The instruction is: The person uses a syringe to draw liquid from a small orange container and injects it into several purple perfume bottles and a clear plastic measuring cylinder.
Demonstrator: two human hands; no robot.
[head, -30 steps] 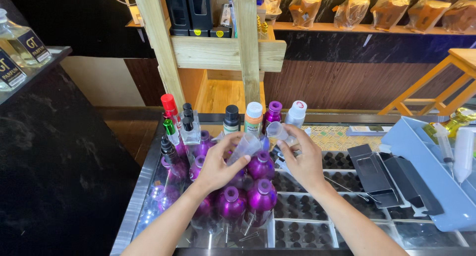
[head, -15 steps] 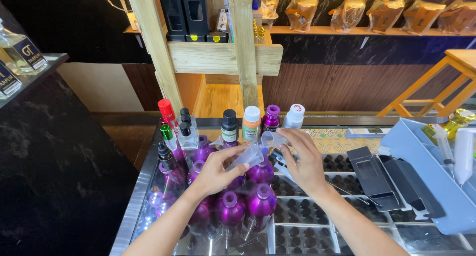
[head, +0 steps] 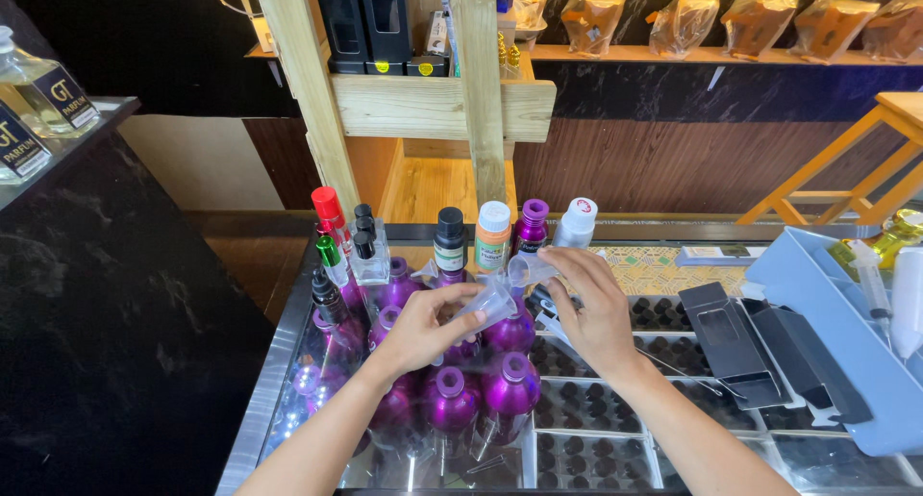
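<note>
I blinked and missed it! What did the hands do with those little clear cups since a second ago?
The left hand lowered its clear cup slightly, closer to the purple bottles. The right hand kept its small clear cup raised, tipped toward the other. Nothing was picked up or let go. The bottles and the blue tray stayed put.

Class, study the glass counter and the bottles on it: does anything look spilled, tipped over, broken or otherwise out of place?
Nothing stands out. The purple bottles stand upright in a cluster, and no spill shows on the glass counter. The left hand and right hand each hold a small clear plastic cup, tilted.
</note>
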